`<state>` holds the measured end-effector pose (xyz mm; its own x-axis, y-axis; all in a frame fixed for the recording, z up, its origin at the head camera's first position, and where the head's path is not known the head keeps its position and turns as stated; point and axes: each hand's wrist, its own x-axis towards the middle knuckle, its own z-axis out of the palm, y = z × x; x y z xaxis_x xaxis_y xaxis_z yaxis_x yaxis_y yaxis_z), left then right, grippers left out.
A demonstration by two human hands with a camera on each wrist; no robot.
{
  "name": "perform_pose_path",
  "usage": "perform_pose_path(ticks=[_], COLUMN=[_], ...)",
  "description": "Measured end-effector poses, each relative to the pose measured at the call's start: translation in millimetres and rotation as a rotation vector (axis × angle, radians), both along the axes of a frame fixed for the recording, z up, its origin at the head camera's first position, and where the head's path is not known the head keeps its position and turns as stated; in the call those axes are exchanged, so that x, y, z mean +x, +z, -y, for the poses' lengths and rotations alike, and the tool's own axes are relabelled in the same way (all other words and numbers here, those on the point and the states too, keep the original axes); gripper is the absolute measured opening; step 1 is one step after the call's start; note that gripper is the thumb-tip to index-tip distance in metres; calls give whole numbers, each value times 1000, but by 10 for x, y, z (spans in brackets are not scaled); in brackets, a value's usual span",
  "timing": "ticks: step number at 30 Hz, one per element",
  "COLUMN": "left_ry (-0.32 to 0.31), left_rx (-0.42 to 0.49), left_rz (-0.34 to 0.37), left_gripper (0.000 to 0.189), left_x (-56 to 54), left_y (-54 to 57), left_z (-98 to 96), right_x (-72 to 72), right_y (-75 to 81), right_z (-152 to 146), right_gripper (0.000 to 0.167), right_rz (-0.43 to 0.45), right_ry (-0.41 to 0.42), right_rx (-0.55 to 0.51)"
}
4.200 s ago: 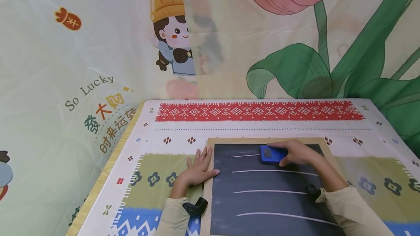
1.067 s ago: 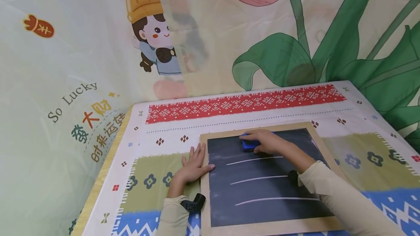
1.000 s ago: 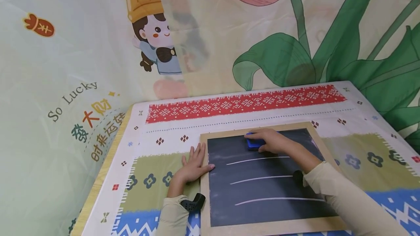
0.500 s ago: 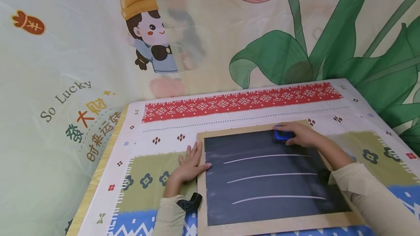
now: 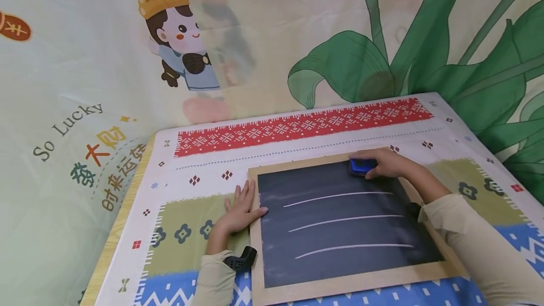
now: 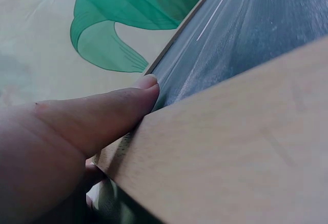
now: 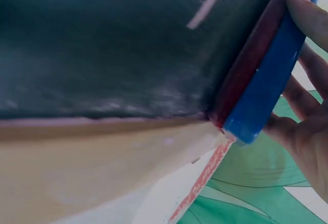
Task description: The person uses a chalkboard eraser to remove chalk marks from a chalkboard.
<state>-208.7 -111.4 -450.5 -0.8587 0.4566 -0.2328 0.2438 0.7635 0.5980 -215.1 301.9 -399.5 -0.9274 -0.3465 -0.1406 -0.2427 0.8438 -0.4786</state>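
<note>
A blue chalkboard eraser sits at the top right corner of a wood-framed chalkboard. My right hand grips it from the right. In the right wrist view, the eraser shows a dark red felt side against the board, with fingers and thumb around its blue back. Three white chalk lines cross the board beneath it. My left hand rests at the board's left edge, fingers straight along the outside and thumb on the frame. The left wrist view shows that thumb on the wooden rim.
The board lies at a slant on a table with a patterned cloth, which has a red band along the back. Behind the table hangs a printed curtain with a tulip and a cartoon figure. Faint chalk smears mark the board's upper part.
The eraser in my right hand has moved right along the board's top to the corner. The topmost of several chalk lines has gone. The view has shifted; my left hand stays at the edge.
</note>
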Motion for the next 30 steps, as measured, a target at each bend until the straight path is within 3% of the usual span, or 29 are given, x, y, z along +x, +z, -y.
perform_pose_path(ticks=[8, 16, 30], left_ry=[-6, -1, -4], left_rx=[15, 5, -4], left_rz=[-1, 10, 12], left_gripper=[87, 88, 88], left_x=[-33, -52, -32], left_y=[-9, -10, -34], left_z=[-7, 1, 2], right_x=[105, 342, 752], right_y=[-23, -39, -126], right_z=[-4, 25, 89], right_gripper=[64, 64, 63], right_rz=[-35, 7, -79], right_ry=[-7, -9, -20], right_rx=[12, 40, 89])
